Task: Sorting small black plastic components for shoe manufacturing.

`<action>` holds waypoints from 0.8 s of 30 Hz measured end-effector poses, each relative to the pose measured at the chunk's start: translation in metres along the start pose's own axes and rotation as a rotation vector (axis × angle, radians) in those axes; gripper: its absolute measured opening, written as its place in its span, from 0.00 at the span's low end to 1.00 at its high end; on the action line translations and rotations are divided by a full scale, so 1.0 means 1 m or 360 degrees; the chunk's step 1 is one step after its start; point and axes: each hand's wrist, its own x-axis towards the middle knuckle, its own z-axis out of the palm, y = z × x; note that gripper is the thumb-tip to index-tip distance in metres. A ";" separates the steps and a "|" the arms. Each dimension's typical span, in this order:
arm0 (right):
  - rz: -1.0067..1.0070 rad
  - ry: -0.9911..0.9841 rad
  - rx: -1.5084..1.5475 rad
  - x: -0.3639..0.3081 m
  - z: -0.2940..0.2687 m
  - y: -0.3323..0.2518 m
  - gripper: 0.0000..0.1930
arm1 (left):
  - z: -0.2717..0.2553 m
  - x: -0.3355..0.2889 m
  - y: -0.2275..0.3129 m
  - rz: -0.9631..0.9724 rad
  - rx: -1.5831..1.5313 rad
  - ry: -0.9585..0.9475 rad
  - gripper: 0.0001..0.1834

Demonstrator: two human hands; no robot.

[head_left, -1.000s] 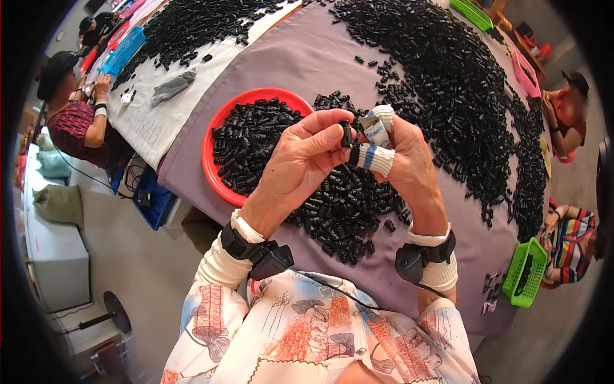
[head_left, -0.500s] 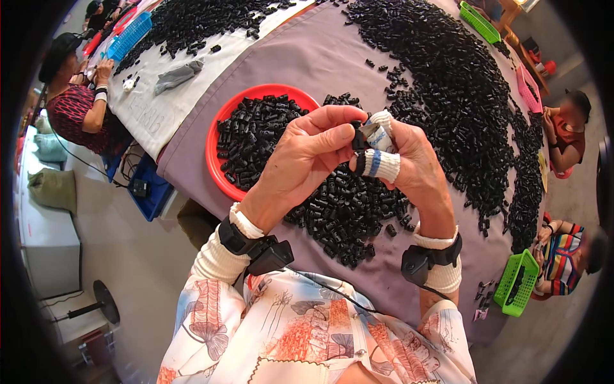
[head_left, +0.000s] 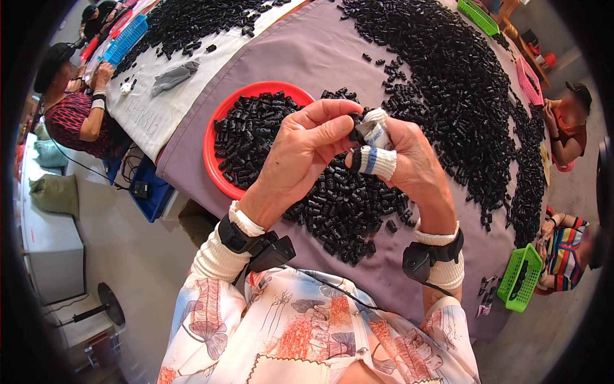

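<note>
My left hand (head_left: 295,142) pinches a small black plastic part (head_left: 356,125) between thumb and forefinger, above the table. Closed at the other side of the same part is my right hand (head_left: 416,153), whose thumb and forefinger wear white cloth wraps with blue stripes (head_left: 377,161). The wraps and fingers cover much of the part, so its exact shape is hidden. Beneath my hands lies a heap of similar short black parts (head_left: 345,211). A round red tray (head_left: 211,150), filled with more of them, stands beside my left hand.
A large pile of black parts (head_left: 448,115) spreads over the mauve tablecloth (head_left: 268,61) to the right. Green baskets (head_left: 519,278) and a pink basket (head_left: 529,82) line the far right edge. Co-workers sit left (head_left: 80,118) and right (head_left: 566,128). A grey cloth (head_left: 174,78) lies on the white-covered table.
Both hands stay together at nearly the same spot, with slightly shifted fingers around the part. The whole view has moved a little.
</note>
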 end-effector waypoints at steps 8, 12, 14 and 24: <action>-0.0064 0.0164 -0.0013 -0.004 0.000 -0.005 0.13 | 0.006 -0.001 -0.003 0.0005 0.0037 0.0051 0.12; -0.0051 0.0184 0.0101 -0.007 -0.003 -0.006 0.12 | 0.004 0.001 -0.006 0.0082 0.0029 -0.0030 0.12; -0.0063 0.0179 0.0144 -0.008 -0.003 -0.006 0.12 | 0.001 0.001 -0.006 0.0075 0.0020 -0.0043 0.11; 0.0042 0.0233 0.0296 -0.009 0.002 -0.003 0.13 | 0.001 0.005 -0.006 0.0083 -0.0101 -0.0023 0.09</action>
